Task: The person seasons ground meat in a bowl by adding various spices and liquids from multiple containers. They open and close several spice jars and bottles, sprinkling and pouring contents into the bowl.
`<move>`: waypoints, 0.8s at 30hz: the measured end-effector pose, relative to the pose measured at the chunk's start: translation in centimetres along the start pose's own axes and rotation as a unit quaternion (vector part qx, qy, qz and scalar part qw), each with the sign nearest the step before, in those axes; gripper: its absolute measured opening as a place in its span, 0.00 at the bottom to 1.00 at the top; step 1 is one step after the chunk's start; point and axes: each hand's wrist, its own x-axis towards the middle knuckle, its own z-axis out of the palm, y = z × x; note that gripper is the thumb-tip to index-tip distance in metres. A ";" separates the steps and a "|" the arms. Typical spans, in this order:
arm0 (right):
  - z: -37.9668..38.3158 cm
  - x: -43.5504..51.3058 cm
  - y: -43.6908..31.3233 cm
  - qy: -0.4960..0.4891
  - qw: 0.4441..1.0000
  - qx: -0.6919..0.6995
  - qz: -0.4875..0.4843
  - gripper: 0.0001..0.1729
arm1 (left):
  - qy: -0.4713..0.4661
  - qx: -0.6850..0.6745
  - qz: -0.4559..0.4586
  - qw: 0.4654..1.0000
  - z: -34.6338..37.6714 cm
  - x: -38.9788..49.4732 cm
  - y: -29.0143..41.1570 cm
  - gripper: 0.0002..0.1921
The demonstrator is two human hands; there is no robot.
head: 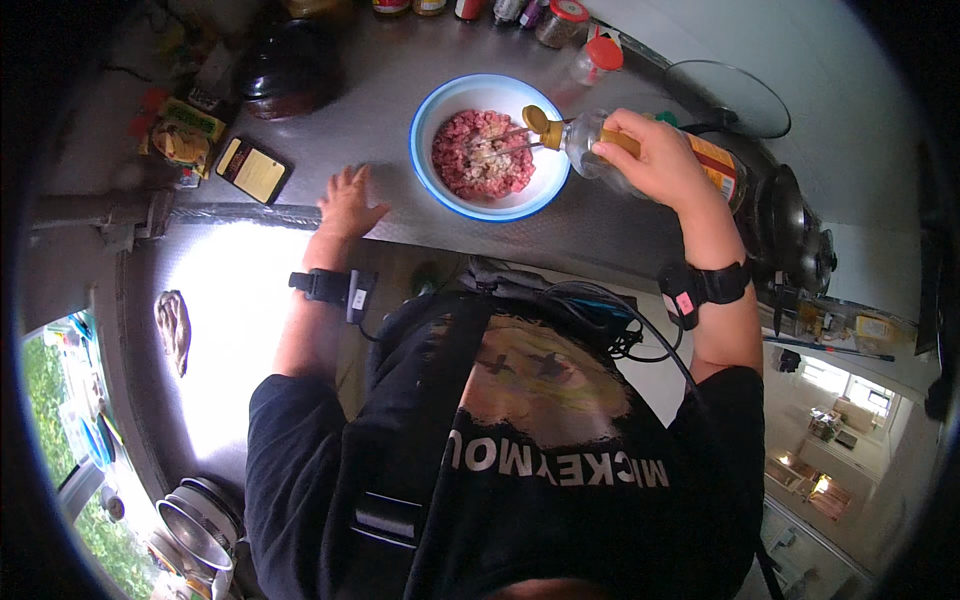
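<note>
A white enamel bowl with a blue rim [550,180] holds raw minced meat [454,154] with pale seasoning on top. Across the meat lie chopsticks [510,136], their rear ends hidden behind a bottle. My right hand [651,154] grips this clear plastic bottle [589,142] by its handle, tilted, its gold flip cap [535,118] raised and its mouth over the bowl's right side. Whether liquid is flowing I cannot tell. My left hand [351,201] rests on the metal countertop [375,120] left of the bowl, fingers spread, holding nothing.
A phone [253,171] and food packets [184,139] lie at the left, near a dark round pot [289,71]. Behind the bowl stand a red-lidded jar [600,58] and several spice containers. A glass lid [731,97] leans at the right. Cables [600,296] hang by my waist.
</note>
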 end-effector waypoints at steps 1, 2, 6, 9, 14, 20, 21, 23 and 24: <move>0.1 0.2 0.0 -0.006 1.000 0.004 0.010 0.16 | -0.012 0.030 -0.019 0.999 0.1 0.0 -0.7 0.41; 0.2 0.5 0.0 -0.016 1.000 0.006 0.022 0.16 | -0.035 0.027 -0.022 0.999 0.2 0.0 -1.1 0.42; 0.4 1.3 -0.7 -0.034 0.998 -0.050 0.025 0.16 | -0.060 0.038 0.023 0.997 0.4 0.0 -2.6 0.44; 0.4 1.6 -1.5 -0.059 0.993 -0.095 0.030 0.15 | -0.054 0.032 0.020 0.998 0.7 0.0 -2.7 0.44; 0.2 2.2 -2.4 -0.075 0.986 -0.144 0.027 0.16 | -0.071 0.011 -0.003 0.997 0.3 -0.4 -2.1 0.44; 0.1 2.4 -2.6 -0.071 0.986 -0.150 0.031 0.16 | -0.058 0.014 0.003 0.998 -0.2 -0.9 -1.9 0.45; 0.1 2.5 -2.6 -0.076 0.984 -0.155 0.034 0.16 | -0.060 0.014 0.002 0.998 -0.2 -0.9 -1.9 0.45; 0.1 2.6 -2.6 -0.085 0.981 -0.166 0.043 0.16 | -0.068 0.010 -0.002 0.998 -0.3 -0.8 -1.9 0.45; 0.2 2.6 -2.5 -0.085 0.982 -0.166 0.041 0.16 | -0.073 0.005 -0.005 0.997 -0.3 -0.8 -1.8 0.45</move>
